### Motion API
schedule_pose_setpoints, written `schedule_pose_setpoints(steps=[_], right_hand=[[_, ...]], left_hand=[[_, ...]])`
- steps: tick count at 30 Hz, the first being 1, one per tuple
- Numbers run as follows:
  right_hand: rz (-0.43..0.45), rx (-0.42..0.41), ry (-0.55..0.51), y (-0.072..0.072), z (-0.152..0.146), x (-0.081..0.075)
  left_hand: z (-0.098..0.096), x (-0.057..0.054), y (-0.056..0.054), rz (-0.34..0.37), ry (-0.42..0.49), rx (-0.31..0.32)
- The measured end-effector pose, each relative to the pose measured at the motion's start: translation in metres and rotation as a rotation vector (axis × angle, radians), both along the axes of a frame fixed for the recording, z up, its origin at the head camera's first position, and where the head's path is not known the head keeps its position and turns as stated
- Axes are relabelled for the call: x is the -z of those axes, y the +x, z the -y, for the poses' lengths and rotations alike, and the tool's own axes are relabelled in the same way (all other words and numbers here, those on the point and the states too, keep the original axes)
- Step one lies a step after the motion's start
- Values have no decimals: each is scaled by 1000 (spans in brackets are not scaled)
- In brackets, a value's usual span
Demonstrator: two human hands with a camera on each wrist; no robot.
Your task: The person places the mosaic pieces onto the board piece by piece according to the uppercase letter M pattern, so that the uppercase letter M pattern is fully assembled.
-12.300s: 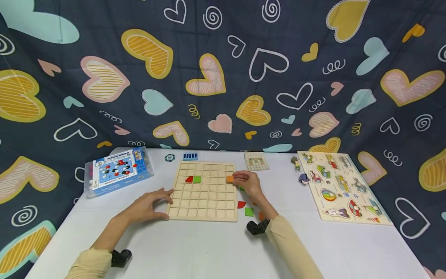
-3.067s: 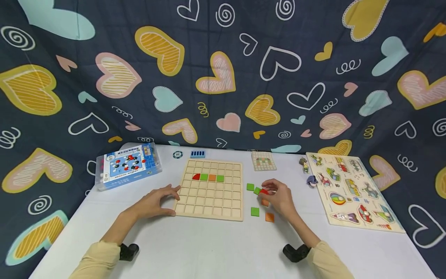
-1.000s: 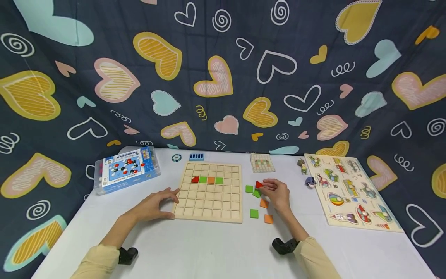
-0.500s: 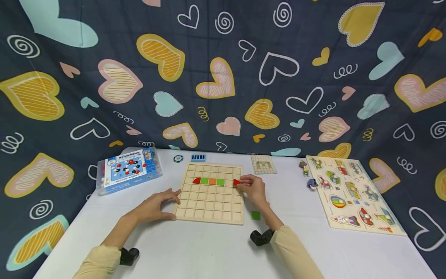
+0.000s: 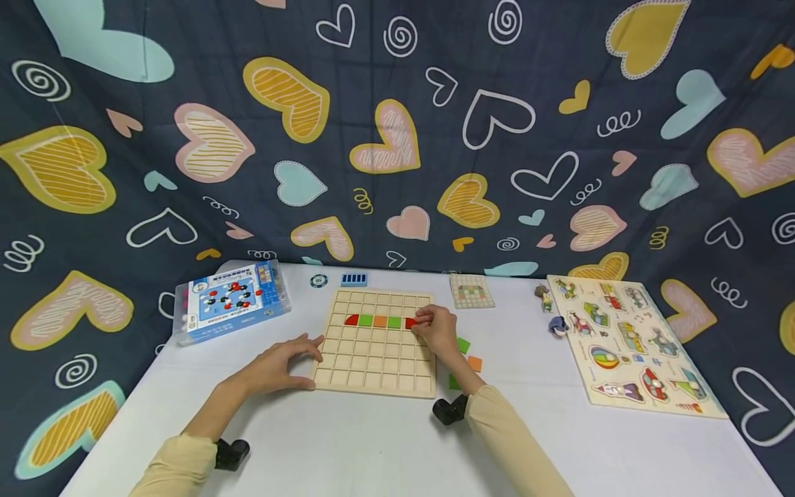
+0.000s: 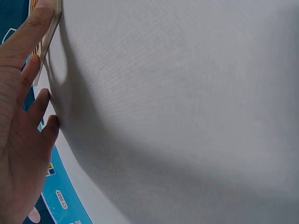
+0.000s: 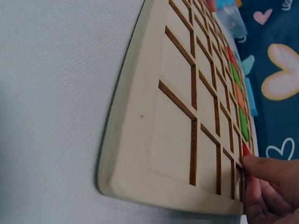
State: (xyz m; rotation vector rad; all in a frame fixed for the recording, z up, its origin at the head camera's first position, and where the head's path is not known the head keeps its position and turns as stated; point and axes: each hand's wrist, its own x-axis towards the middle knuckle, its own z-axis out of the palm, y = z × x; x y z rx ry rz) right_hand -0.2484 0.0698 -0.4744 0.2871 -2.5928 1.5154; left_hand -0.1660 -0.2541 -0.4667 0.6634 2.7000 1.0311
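A wooden grid board [image 5: 373,369] lies on the white table. My left hand [image 5: 273,366] rests at its left side, fingers spread, with fingertips and thumb touching the edge. My right hand [image 5: 437,330] pinches a red quarter-round tile [image 5: 410,323] at a cell in the board's third row. To the left of that tile, the same row holds a red quarter-round tile [image 5: 352,320], a green tile [image 5: 366,320], an orange tile [image 5: 380,322] and another green tile [image 5: 394,322]. In the right wrist view, thumb and fingers partly cover the pinched tile [image 7: 245,149].
Loose green [image 5: 463,345] and orange tiles [image 5: 475,364] lie right of the board, partly behind the right forearm. A pattern card [image 5: 472,291], a picture puzzle board [image 5: 633,345], small figurines [image 5: 558,326], a boxed molecule set [image 5: 232,300] and a blue piece [image 5: 354,279] stand around.
The row has gained an orange and a green tile. My right hand has taken the red tile from the loose ones and moved left onto the board. My left hand stays put.
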Motion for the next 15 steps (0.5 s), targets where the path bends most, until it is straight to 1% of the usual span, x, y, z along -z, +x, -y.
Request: schedule_pose_setpoints(steps=[8, 11, 15], right_hand=[[-16, -31, 17, 0, 3, -5], [-19, -29, 19, 1, 2, -7], [5, -11, -10, 2, -3, -8]], left_hand=[[2, 3, -1, -12, 12, 16], [3, 4, -1, -15, 10, 18], [3, 4, -2, -14, 9, 19]])
